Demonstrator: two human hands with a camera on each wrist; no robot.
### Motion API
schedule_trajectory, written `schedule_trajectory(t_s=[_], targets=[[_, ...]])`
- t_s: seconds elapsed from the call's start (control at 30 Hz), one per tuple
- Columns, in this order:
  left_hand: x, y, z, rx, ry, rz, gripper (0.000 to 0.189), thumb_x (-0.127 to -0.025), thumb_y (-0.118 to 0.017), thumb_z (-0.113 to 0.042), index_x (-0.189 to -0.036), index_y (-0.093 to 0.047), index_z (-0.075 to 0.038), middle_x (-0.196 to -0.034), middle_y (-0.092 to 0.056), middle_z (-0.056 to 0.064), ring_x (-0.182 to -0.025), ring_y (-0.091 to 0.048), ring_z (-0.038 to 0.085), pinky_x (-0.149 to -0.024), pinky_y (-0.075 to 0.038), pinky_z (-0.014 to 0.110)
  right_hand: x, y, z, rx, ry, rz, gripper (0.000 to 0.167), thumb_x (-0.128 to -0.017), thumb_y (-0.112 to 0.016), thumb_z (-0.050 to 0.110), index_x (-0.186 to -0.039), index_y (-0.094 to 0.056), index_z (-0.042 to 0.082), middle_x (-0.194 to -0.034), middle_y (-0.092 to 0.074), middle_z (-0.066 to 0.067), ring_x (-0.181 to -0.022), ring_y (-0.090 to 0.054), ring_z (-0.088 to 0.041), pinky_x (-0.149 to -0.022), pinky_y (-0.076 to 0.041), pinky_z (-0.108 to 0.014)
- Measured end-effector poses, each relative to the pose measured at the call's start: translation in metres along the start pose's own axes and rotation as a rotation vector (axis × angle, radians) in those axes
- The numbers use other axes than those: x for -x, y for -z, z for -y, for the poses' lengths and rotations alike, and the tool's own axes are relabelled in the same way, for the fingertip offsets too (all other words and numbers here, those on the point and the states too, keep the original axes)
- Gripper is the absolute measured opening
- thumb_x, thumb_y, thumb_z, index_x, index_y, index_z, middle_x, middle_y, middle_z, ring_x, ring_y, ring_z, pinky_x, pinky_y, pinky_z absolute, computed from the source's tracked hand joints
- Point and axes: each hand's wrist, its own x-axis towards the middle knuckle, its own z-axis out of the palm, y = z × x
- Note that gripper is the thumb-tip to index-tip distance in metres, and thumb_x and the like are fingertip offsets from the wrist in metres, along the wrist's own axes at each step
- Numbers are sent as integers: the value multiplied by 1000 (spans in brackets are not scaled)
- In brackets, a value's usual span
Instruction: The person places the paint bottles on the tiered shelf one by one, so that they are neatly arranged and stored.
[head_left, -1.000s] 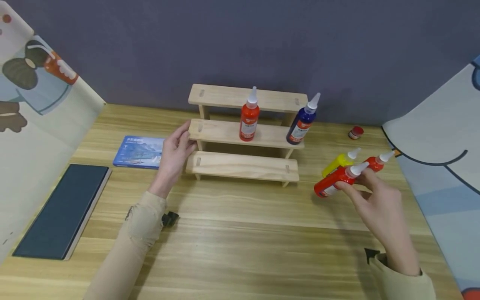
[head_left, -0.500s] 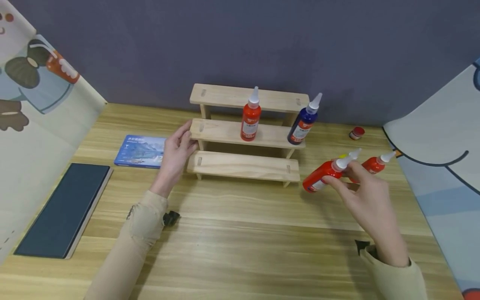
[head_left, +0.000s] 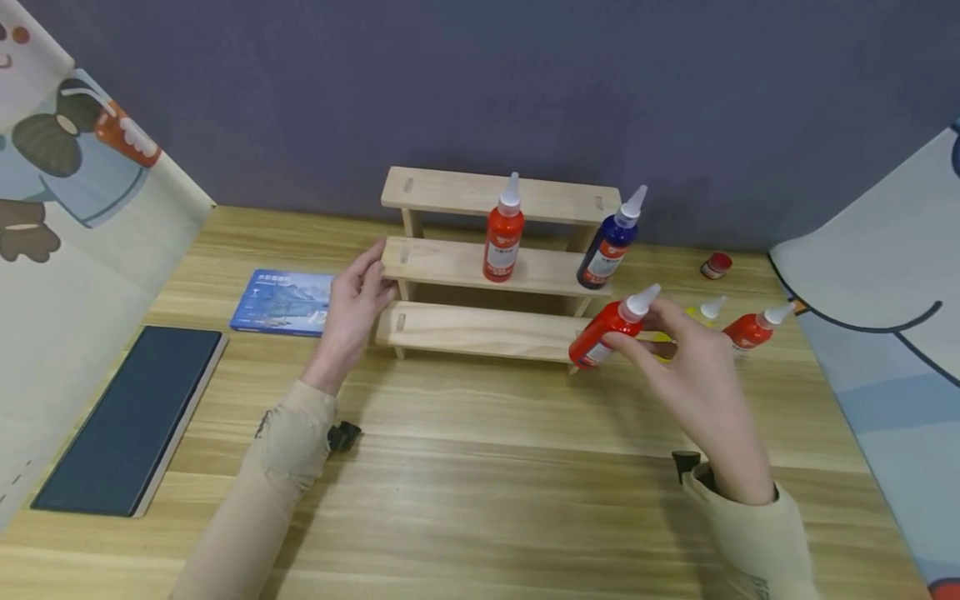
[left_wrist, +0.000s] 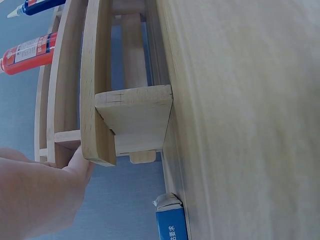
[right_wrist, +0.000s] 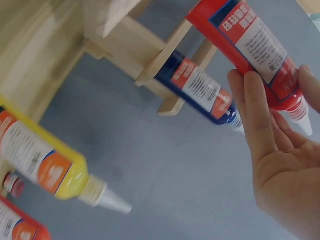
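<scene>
My right hand [head_left: 693, 375] pinches a red paint bottle [head_left: 606, 335] with a white nozzle, tilted, beside the right end of the lowest step of a wooden three-step rack [head_left: 480, 330]. In the right wrist view the fingers and thumb wrap the upper part of that bottle [right_wrist: 250, 50]. At the rack's left end my left hand [head_left: 352, 312] holds the edge of the middle step; some of its fingers are hidden behind the wood. On the middle step stand another red bottle [head_left: 502, 242] and, at its right end, a dark blue bottle [head_left: 607, 252].
Right of the rack stand a yellow bottle [right_wrist: 45, 155], partly hidden by my hand in the head view, and a further red bottle [head_left: 748, 331]. Behind them is a small red-lidded jar [head_left: 716, 266]. A blue box [head_left: 281, 302] and a dark flat book [head_left: 131, 421] lie at left.
My right hand has carried the red bottle leftward, from beside the yellow bottle to the lowest step's right end. The left hand has stayed on the rack.
</scene>
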Motion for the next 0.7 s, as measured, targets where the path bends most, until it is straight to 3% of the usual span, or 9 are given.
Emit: schedule_trajectory(t_s=[0.27,0.47,0.7], targets=[[0,1,1,-5,6,-1,51,-118,-34,-12,-168,-27,-3,-174,-26,18,-154,-38,34,-120,-44,29,-15,-15,22,-93,19,38,41,-93,-88,16,-127,-71,2,-115,-77,-18,-107,-75,-34,-82,-68,-44],[0,1,0,-1,5,-1,51,-118,-34,-13,-168,-28,-4,-174,-26,17,-154,-38,34,-121,-43,31,-26,-28,31,-109,82,34,40,-91,-89,12,-124,-71,-1,-113,-77,-18,-104,-75,-34,-80,-69,-48],[0,1,0,16,13,3,51,-118,-35,-13,-168,-29,-4,-174,-26,17,-155,-37,32,-122,-42,31,-38,-43,41,-123,86,43,42,-92,-89,15,-126,-71,-2,-114,-77,-16,-101,-74,-30,-80,-70,-46]])
